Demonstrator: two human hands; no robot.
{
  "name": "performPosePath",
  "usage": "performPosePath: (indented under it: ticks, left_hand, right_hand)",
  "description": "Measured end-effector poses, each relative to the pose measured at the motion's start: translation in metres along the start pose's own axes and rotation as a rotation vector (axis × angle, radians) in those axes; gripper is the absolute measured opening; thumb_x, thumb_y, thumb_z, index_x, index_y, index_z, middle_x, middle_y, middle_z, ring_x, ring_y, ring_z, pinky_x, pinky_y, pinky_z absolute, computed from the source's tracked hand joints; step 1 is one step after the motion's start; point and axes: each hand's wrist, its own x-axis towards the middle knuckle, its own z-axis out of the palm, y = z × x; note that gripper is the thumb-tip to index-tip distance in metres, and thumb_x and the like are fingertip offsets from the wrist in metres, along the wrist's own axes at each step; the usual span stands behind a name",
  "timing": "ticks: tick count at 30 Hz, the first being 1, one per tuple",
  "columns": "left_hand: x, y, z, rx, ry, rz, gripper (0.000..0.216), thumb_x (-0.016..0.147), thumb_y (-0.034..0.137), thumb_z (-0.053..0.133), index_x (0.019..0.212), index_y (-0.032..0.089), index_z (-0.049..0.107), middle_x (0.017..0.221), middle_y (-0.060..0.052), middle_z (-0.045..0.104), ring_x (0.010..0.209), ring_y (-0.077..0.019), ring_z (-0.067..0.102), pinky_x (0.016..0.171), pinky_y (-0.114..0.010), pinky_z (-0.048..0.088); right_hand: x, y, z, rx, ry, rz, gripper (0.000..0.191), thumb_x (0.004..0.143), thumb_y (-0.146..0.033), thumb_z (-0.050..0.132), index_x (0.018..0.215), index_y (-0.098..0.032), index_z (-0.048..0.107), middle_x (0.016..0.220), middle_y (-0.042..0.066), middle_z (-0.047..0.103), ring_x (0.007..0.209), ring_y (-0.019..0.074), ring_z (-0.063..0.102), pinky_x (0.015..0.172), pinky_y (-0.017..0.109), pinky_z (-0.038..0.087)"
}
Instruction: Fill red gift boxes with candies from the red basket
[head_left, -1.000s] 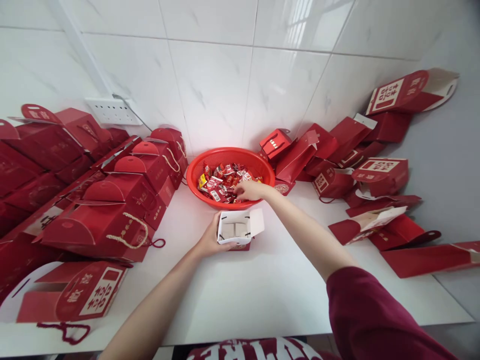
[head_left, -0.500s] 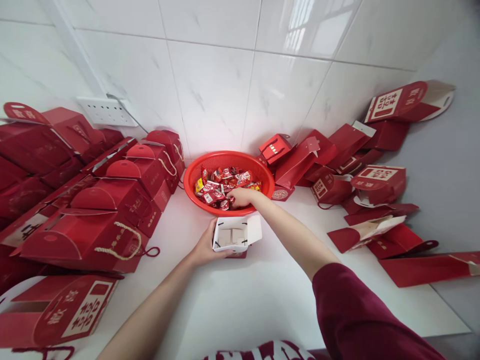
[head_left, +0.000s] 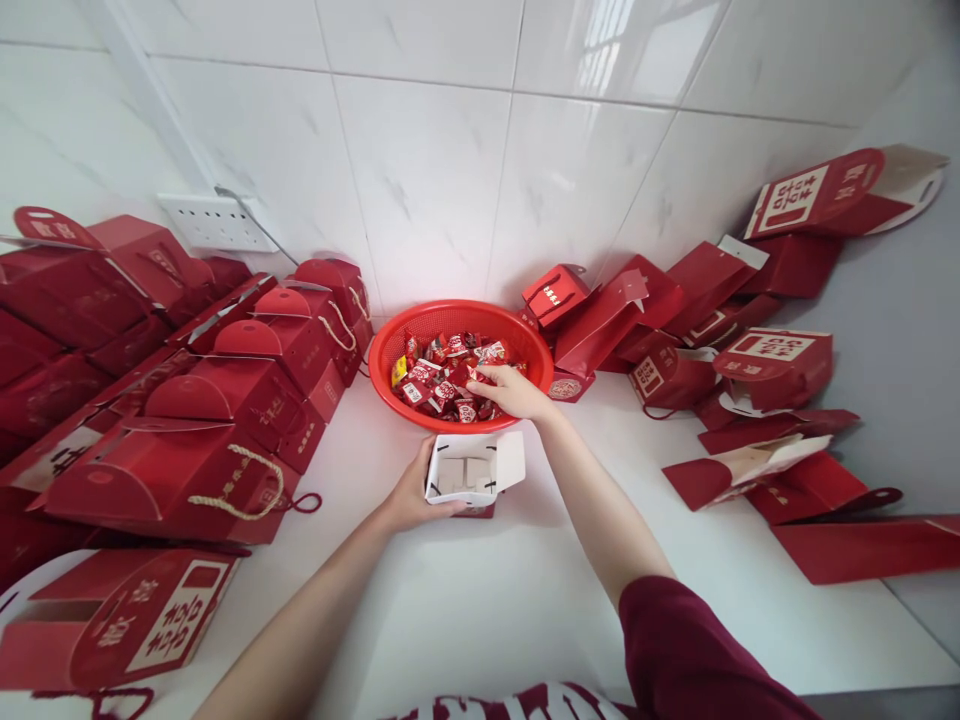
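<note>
Left hand: my left hand (head_left: 409,495) is wrapped round the left side of the open red gift box (head_left: 465,470), thumb along the near edge, so that one's a proper hold.
Gift box: on the white tabletop (head_left: 480,600) just in front of the basket, mouth up, white inside showing, one flap sticking out to the right.
Right hand: my right hand (head_left: 516,392) is over the right half of the red plastic basket (head_left: 380,375), fingertips close together at a red wrapper. Honestly can't tell if it's pinched or just touched.
Wrapped candies: the wrapped candies (head_left: 435,378) are heaped in the basket, right under and to the left of those fingertips, mostly red, with a yellow one by the left rim.
Vs half a second ago: my right fingers were dug in deeper, nearer the front rim; now they're up a bit and show better. Left grip and box are pretty much where they were.
Sides: more red gift boxes (head_left: 225,400) stacked left, another jumbled pile (head_left: 667,310) right.
</note>
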Motion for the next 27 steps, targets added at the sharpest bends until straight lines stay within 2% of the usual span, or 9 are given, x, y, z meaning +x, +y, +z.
performPosePath:
  ticks: [7,11,15,17,20,22,23,24,27]
  left_hand:
    - [0.001,-0.001,0.001,0.011,0.005,0.028,0.091,0.066,0.035,0.086,0.140,0.022,0.036,0.137,-0.014,0.051,0.129,-0.0357,0.051,0.107,-0.053,0.044]
    - [0.001,-0.003,0.001,-0.023,-0.011,0.017,0.090,0.066,0.034,0.086,0.140,0.023,0.035,0.139,-0.014,0.051,0.130,-0.0349,0.051,0.108,-0.053,0.044]
    - [0.001,-0.002,0.003,-0.022,0.003,0.021,0.090,0.066,0.034,0.087,0.140,0.023,0.036,0.140,-0.014,0.051,0.130,-0.0343,0.050,0.108,-0.052,0.044]
    - [0.000,-0.001,0.005,-0.022,0.009,0.035,0.091,0.065,0.033,0.088,0.139,0.023,0.036,0.139,-0.014,0.051,0.130,-0.0342,0.051,0.108,-0.052,0.044]
    - [0.001,-0.001,0.006,-0.030,0.013,0.050,0.092,0.062,0.032,0.090,0.138,0.023,0.039,0.138,-0.014,0.052,0.130,-0.0349,0.051,0.107,-0.051,0.044]
    - [0.001,0.000,0.006,-0.041,0.010,0.045,0.092,0.061,0.034,0.091,0.137,0.023,0.039,0.138,-0.015,0.052,0.129,-0.0359,0.052,0.106,-0.052,0.045]
    - [0.001,0.000,0.006,-0.043,0.009,0.039,0.093,0.061,0.034,0.091,0.137,0.023,0.039,0.138,-0.015,0.052,0.128,-0.0362,0.052,0.105,-0.052,0.045]
    - [0.001,0.000,0.006,-0.038,0.009,0.034,0.093,0.061,0.035,0.091,0.138,0.023,0.039,0.138,-0.014,0.052,0.128,-0.0364,0.052,0.106,-0.053,0.045]
    - [0.002,0.001,0.006,-0.017,0.016,0.033,0.095,0.060,0.036,0.091,0.138,0.024,0.040,0.139,-0.014,0.050,0.130,-0.0362,0.050,0.108,-0.053,0.042]
  right_hand:
    - [-0.012,-0.005,0.003,0.173,0.008,0.020,0.037,0.094,-0.048,0.056,0.097,-0.015,0.071,0.095,0.004,0.076,0.093,0.0237,0.071,0.085,0.033,0.055]
    - [-0.016,-0.003,0.007,0.217,0.115,0.050,0.041,0.092,-0.054,0.056,0.100,-0.016,0.069,0.098,0.006,0.075,0.088,0.0239,0.072,0.081,0.033,0.057]
    - [-0.018,-0.007,0.009,0.437,0.281,-0.063,0.039,0.088,-0.054,0.063,0.108,-0.021,0.059,0.106,0.005,0.071,0.093,0.0220,0.071,0.079,0.033,0.058]
    - [-0.023,-0.013,0.008,0.525,0.269,-0.113,0.036,0.088,-0.053,0.064,0.103,-0.021,0.058,0.098,0.004,0.070,0.086,0.0199,0.070,0.074,0.031,0.058]
    - [-0.038,-0.028,0.007,0.391,0.090,-0.071,0.032,0.094,-0.050,0.058,0.094,-0.019,0.061,0.082,0.001,0.068,0.069,0.0153,0.066,0.065,0.027,0.055]
    - [-0.050,-0.042,0.006,0.227,-0.054,-0.038,0.029,0.096,-0.046,0.056,0.097,-0.019,0.066,0.081,0.001,0.070,0.069,0.0154,0.066,0.064,0.026,0.054]
    - [-0.055,-0.048,0.005,0.143,-0.078,-0.042,0.026,0.096,-0.042,0.057,0.100,-0.020,0.068,0.085,0.001,0.072,0.073,0.0164,0.067,0.068,0.027,0.054]
    - [-0.060,-0.054,0.004,0.062,-0.056,-0.056,0.022,0.096,-0.038,0.057,0.103,-0.021,0.070,0.091,0.002,0.073,0.080,0.0176,0.069,0.073,0.028,0.054]
    - [-0.070,-0.068,-0.001,-0.137,0.169,-0.104,0.019,0.098,-0.029,0.055,0.107,-0.022,0.071,0.107,0.004,0.073,0.097,0.0204,0.068,0.089,0.033,0.051]
